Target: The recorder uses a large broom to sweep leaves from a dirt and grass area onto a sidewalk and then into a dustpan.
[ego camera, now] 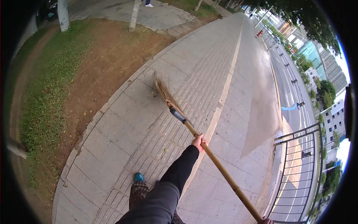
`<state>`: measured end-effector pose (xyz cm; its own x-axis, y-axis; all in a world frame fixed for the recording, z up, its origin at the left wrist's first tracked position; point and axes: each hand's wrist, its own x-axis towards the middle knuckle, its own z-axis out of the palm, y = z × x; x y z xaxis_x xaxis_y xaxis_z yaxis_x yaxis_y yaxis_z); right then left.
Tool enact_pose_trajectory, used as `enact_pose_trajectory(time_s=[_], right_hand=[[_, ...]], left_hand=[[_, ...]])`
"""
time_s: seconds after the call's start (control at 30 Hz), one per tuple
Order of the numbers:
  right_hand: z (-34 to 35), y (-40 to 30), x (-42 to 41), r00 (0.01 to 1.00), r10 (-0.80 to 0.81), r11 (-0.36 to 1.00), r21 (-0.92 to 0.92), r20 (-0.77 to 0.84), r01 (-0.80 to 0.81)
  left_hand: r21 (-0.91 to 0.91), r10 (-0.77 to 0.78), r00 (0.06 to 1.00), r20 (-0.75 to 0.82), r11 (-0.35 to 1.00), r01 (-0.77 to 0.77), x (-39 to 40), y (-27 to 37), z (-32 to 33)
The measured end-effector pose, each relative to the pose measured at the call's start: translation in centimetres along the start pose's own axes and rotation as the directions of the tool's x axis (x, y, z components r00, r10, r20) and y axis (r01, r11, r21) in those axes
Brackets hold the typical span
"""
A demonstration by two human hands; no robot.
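A broom with a long bamboo handle [223,170] slants across the view from lower right to upper left. My left hand [199,142] grips the handle a little below the dark wrapped collar [178,115]. At the bottom edge, my right hand [267,221] is mostly cut off; its visible fingers are around the handle's lower end. The thin, brushy bristles [165,89] fan out over the paving slabs near the left kerb. Whether their tips touch the ground is hard to tell. A small yellowish leaf [152,92] lies beside them, and a green leaf [164,150] rests on the ribbed paving.
A kerb [102,110] separates the pavement [120,131] from bare soil [106,64] and grass [47,112] with tree trunks [135,15]. On the right, a metal railing [298,165] borders the road [291,92]. Another person's foot [149,5] shows far ahead.
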<state>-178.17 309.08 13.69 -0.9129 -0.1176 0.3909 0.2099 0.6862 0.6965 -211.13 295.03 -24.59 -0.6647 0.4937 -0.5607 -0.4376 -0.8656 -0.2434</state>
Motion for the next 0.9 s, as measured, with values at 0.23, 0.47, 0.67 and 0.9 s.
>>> enact_pose_trajectory(time_s=[0.23, 0.47, 0.67, 0.9], right_hand=[[9.0, 11.4, 0.5, 0.964, -0.267, 0.942, 0.217, 0.013, 0.258], [20.8, 14.4, 2.9, 0.972, -0.235, 0.896, 0.388, 0.002, 0.216], [20.7, 8.7, 7.1, 0.960, -0.254, 0.861, 0.424, -0.119, 0.280], [3.4, 2.5, 0.0, 0.712, -0.445, 0.840, 0.023, -0.544, 0.542]], left_hand=[[-0.246, -0.002, 0.991, -0.132, 0.969, -0.031, -11.6, -6.6, -14.7], [-0.356, -0.041, 0.886, -0.463, 0.923, -0.143, -26.1, -12.6, -10.6], [-0.355, 0.459, 0.877, -0.144, 0.803, -0.478, -31.7, -7.1, -10.0], [-0.565, 0.499, 0.867, -0.003, 0.714, -0.413, -34.5, 1.9, -19.0]])
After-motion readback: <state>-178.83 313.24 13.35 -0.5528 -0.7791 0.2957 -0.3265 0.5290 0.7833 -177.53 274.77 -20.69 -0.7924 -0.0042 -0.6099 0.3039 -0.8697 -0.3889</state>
